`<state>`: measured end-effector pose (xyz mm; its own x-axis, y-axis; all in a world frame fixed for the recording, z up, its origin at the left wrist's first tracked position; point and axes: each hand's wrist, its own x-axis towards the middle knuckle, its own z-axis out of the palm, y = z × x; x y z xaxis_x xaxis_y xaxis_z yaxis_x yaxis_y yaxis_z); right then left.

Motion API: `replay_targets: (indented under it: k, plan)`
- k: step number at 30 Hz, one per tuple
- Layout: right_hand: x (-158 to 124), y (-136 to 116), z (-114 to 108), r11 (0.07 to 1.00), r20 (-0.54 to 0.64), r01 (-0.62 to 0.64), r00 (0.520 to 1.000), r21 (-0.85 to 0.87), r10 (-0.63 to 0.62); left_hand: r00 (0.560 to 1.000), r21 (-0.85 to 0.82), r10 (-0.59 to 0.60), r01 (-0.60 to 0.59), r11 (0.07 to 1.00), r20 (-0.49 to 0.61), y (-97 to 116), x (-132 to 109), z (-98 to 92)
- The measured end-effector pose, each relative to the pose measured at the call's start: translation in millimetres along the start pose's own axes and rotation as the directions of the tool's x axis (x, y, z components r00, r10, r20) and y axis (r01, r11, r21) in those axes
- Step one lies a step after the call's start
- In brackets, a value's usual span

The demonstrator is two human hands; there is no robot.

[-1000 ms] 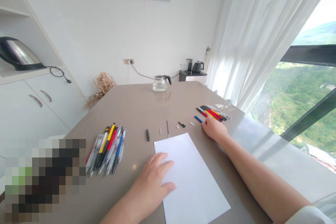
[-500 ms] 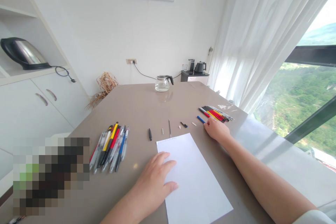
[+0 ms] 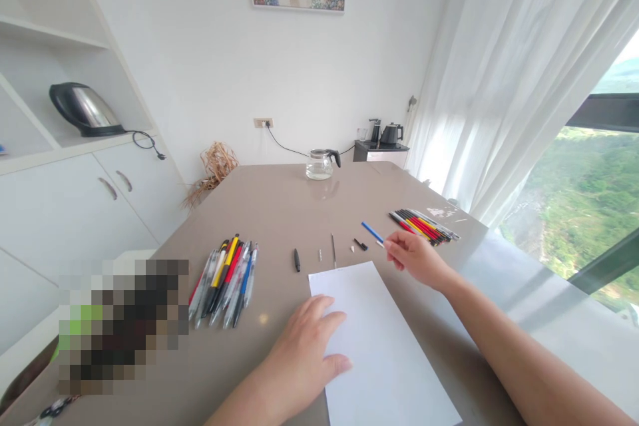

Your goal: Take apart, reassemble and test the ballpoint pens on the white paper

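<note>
**A blue pen barrel [image 3: 372,232] is gripped in the right hand [image 3: 415,257] over a brown table [image 3: 279,206].**

The barrel is pinched at its near end between thumb and fingertips, with its free end pointed toward 10 o'clock; whether it clears the tabletop cannot be told. The right forearm is stretched in from 4 o'clock, the wrist kept low. The left hand [image 3: 305,361] is laid palm down, fingers spread and holding nothing, on the near-left edge of a white sheet [image 3: 394,359]. Small pen parts are lined up at 9 o'clock of the barrel: a black tip piece [image 3: 360,244], a thin refill [image 3: 333,250], a spring [image 3: 320,254] and a black cap [image 3: 296,259]. Coloured refills [image 3: 424,225] are bunched at 1 o'clock of the right hand, and a cluster of whole pens [image 3: 224,274] is spread at 9 o'clock of the sheet. A glass pot [image 3: 319,164] is set at the table's 12 o'clock edge.
</note>
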<state>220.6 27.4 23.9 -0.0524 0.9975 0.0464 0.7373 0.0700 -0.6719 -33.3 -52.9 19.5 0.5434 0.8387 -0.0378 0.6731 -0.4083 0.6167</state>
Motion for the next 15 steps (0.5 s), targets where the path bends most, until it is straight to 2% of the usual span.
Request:
replay_targets:
  k: [2, 5, 8, 11, 15]
  plan:
    - [-12, -17, 7, 0.971, 0.212, 0.116, 0.964, 0.21, -0.161, 0.999, -0.1, -0.01, 0.006, 0.995, -0.045, 1, 0, -0.6]
    - [-26, -34, 21, 0.93, 0.36, 0.134, 0.895, 0.343, -0.262, 0.975, -0.302, -0.13, 0.071, 0.951, -0.18, 1, 2, -1.7]
    - [-31, -40, 32, 0.905, 0.425, 0.117, 0.853, 0.41, -0.303, 0.946, -0.511, -0.183, 0.021, 0.86, -0.268, -2, 5, -2.4]
    - [-33, -43, 39, 0.887, 0.461, 0.095, 0.826, 0.452, -0.324, 0.947, -0.714, -0.197, -0.046, 0.698, -0.254, -5, 8, -2.7]
    - [-40, -52, 42, 0.88, 0.469, 0.099, 0.816, 0.465, -0.339, 0.948, -0.848, -0.237, -0.06, 0.526, -0.214, -4, 9, -2.8]
